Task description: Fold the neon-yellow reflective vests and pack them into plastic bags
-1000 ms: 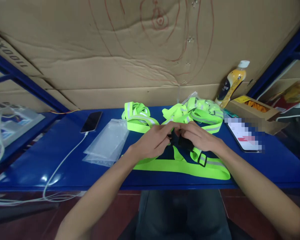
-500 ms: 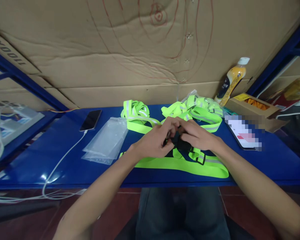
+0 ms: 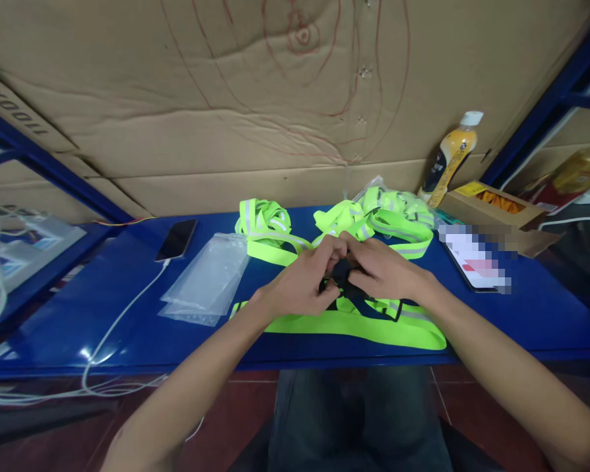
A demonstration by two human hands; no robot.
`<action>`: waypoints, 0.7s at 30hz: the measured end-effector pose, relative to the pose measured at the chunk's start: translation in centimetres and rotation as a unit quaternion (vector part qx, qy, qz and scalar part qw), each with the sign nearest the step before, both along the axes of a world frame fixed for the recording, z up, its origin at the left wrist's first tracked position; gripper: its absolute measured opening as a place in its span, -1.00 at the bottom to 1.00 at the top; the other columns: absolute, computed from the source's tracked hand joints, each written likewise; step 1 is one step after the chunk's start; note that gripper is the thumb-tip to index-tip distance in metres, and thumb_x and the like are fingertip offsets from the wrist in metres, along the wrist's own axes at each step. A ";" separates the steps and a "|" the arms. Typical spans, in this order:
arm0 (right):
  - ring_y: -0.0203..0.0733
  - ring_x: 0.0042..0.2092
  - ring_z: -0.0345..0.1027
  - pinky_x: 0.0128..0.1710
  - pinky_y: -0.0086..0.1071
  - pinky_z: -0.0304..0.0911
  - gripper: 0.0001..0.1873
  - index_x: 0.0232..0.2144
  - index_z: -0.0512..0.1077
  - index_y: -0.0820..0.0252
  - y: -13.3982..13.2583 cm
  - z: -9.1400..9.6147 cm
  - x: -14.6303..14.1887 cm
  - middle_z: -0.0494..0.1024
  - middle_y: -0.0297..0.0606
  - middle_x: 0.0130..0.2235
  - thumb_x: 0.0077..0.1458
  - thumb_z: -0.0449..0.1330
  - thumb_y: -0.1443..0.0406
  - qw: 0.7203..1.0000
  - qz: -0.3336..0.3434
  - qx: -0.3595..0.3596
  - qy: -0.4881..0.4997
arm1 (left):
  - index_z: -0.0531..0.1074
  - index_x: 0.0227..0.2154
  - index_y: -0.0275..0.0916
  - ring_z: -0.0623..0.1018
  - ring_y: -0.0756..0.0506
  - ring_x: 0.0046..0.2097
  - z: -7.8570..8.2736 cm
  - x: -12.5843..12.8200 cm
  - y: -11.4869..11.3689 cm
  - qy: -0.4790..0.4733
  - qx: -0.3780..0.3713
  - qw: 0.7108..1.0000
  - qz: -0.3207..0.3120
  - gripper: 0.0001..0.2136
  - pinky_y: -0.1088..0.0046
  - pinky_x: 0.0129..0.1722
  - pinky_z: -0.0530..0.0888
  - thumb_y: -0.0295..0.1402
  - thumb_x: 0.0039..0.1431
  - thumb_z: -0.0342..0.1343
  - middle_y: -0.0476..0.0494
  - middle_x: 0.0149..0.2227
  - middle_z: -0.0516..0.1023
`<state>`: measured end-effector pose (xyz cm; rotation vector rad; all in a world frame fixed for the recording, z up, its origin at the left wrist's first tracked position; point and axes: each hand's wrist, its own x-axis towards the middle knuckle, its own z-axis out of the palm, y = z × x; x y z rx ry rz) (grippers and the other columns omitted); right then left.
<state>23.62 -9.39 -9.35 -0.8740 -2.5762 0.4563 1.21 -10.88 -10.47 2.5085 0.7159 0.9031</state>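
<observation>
My left hand (image 3: 307, 275) and my right hand (image 3: 381, 267) meet over the middle of the blue table. Both are closed on a black piece (image 3: 347, 274) that looks like a strap or buckle part, mostly covered by the fingers. Below them lies a neon yellow-green reflective strap (image 3: 358, 330) with a grey stripe, looped toward the right. A black slider buckle (image 3: 398, 310) sits on it. Behind my hands, more reflective straps lie bundled, one coil (image 3: 264, 217) at the left and a heap (image 3: 347, 218) at the right.
Clear plastic bags (image 3: 206, 278) lie left of my hands, beside a phone (image 3: 176, 240) on a white cable. To the right are another phone (image 3: 472, 259), a leaning drink bottle (image 3: 450, 160) and an open cardboard box (image 3: 514, 219). A cardboard wall (image 3: 201, 144) stands behind the table.
My right hand's fingers have curled closer over the black piece, covering more of it. The slider buckle shows less. The whole view has shifted slightly.
</observation>
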 end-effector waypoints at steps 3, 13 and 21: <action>-0.22 -0.45 -0.01 -0.38 -0.27 -0.19 -0.74 -0.07 0.25 0.20 -0.1 -0.2 -0.2 0.27 -0.39 -0.44 0.20 0.04 0.24 1.000 -0.009 0.005 0.003 | 0.12 -0.03 -0.13 0.27 -0.02 -0.43 0.0 0.1 -0.1 -0.002 0.021 1.000 0.001 -0.56 0.42 -0.43 0.21 -0.53 0.02 0.06 0.10 -0.37 0.22; -0.21 -0.41 0.19 -0.37 -0.30 -0.04 -0.91 -0.25 0.15 0.10 -0.4 -1.7 -2.2 0.43 -0.24 -0.26 0.33 -0.11 0.26 0.992 -0.028 -0.004 0.125 | 0.14 0.06 -0.19 0.43 -0.13 -0.28 -1.6 1.8 -0.4 -0.097 0.109 0.989 0.002 -0.75 0.29 -0.30 0.40 -0.16 0.52 -0.07 -0.16 -0.14 0.37; -0.14 -0.32 0.38 -0.30 -0.29 0.14 -0.74 -0.04 0.26 0.14 -0.3 0.0 -1.2 0.54 -0.27 -0.28 0.29 0.11 0.17 0.989 0.039 -0.021 0.140 | 0.22 0.08 -0.19 0.51 -0.16 -0.19 -1.5 1.5 -0.1 -0.087 0.196 0.975 0.061 -0.77 0.33 -0.28 0.41 -0.20 0.53 0.00 -0.19 -0.15 0.48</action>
